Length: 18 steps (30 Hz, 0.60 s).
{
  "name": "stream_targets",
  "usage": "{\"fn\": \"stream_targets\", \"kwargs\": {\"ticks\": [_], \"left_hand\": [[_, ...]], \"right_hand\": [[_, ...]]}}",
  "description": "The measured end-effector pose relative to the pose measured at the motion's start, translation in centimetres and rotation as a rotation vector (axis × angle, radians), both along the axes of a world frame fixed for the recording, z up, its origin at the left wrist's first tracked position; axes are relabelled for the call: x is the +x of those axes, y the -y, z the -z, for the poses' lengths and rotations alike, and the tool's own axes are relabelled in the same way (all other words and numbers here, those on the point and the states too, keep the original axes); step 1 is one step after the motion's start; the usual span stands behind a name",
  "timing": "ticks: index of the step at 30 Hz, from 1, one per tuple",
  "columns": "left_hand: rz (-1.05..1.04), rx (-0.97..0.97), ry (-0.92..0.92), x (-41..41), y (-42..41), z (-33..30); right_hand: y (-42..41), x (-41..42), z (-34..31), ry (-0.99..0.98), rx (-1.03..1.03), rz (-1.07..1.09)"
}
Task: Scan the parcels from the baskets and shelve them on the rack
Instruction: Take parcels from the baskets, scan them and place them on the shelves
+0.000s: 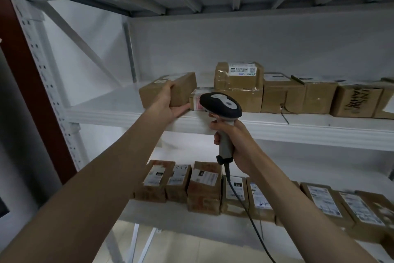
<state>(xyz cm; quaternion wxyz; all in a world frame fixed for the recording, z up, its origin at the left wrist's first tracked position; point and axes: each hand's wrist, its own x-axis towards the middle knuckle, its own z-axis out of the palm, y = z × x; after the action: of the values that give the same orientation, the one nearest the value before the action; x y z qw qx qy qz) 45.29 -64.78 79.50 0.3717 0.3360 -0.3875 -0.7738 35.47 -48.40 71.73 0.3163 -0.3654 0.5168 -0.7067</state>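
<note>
My left hand (pixel 168 103) grips a brown cardboard parcel (pixel 183 88) at its near end, thumb on top and fingers underneath, over the front edge of the middle shelf (pixel 128 113) of the white rack. My right hand (pixel 232 141) holds the grey handle of a black-headed barcode scanner (pixel 219 104), whose head points toward the shelf. A small white-and-pink labelled box (pixel 195 100) sits on the shelf right behind the scanner head, beside the held parcel.
Several taped brown parcels (pixel 283 94) line the middle shelf to the right. The lower shelf (pixel 149 209) carries a row of labelled parcels (pixel 204 186). The scanner's black cable (pixel 243 203) hangs down across them. A rack upright (pixel 32 54) stands at left.
</note>
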Motion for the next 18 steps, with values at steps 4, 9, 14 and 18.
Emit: {"fn": "stream_targets", "kwargs": {"ticks": [4, 9, 14, 18], "left_hand": [[0.015, -0.020, 0.044, -1.0, 1.0, 0.7], [0.070, -0.085, 0.186, 0.1, 1.6, 1.5], [0.071, -0.105, 0.180, 1.8, 0.4, 2.7], [0.147, -0.155, 0.189, 2.9, -4.4, 5.1]], "right_hand": [[0.6, -1.2, 0.3, 0.036, -0.030, -0.003], [-0.5, -1.0, 0.3, 0.050, -0.039, 0.002], [-3.7, 1.0, 0.2, 0.047, -0.074, 0.018], [-9.0, 4.5, 1.2, 0.069, -0.083, 0.113]]}}
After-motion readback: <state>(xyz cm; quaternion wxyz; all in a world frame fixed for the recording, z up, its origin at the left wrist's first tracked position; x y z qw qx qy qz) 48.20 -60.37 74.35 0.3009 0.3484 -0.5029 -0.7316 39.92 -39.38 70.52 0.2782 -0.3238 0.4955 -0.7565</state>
